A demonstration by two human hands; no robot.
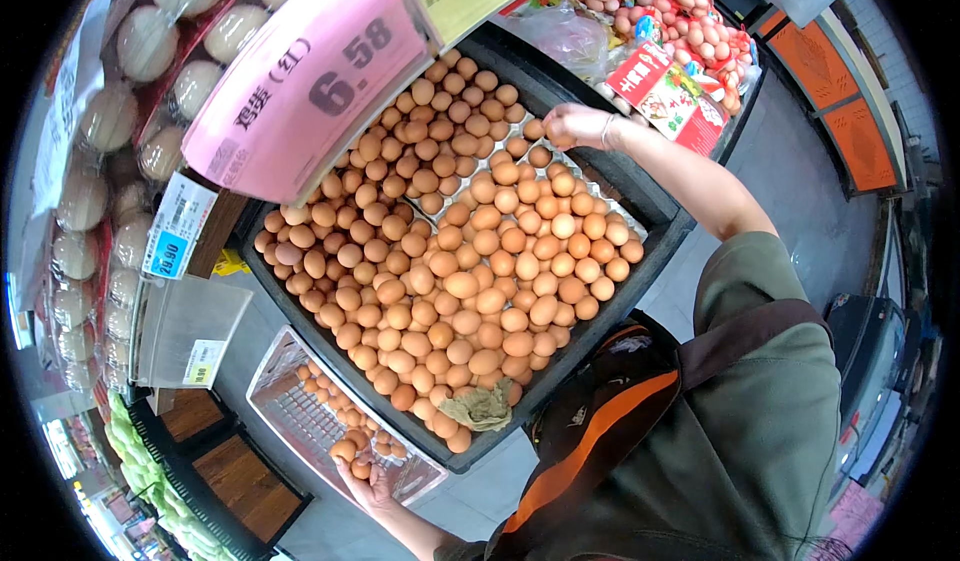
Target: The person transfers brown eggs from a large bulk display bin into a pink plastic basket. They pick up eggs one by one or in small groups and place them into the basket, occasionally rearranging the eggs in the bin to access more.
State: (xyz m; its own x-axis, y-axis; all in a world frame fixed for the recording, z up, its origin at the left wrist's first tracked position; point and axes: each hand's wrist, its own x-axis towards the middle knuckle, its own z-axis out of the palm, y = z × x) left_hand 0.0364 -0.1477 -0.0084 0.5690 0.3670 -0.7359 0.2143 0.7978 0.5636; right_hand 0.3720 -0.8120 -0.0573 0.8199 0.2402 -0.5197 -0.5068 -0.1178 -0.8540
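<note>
Brown eggs (487, 268) lie piled in a large dark bin (592, 328), some of them on pale egg trays (611, 193). At the bin's upper right edge my right hand (576, 124) has its fingers bent around a brown egg, beside another egg at the tray's corner. Over a whitish plastic basket (292, 403) at the lower left, my left hand (369, 486) holds several brown eggs (343, 451). More eggs lie inside this basket. A crumpled greenish cloth or paper (480, 406) rests on the eggs at the bin's near corner.
A pink price sign (307, 80) hangs over the bin's upper left part. Shelves with wrapped pale eggs (148, 43) stand on the left. Netted eggs (675, 20) and a red box (667, 99) lie beyond the bin. Leafy green vegetables (150, 471) are at the lower left.
</note>
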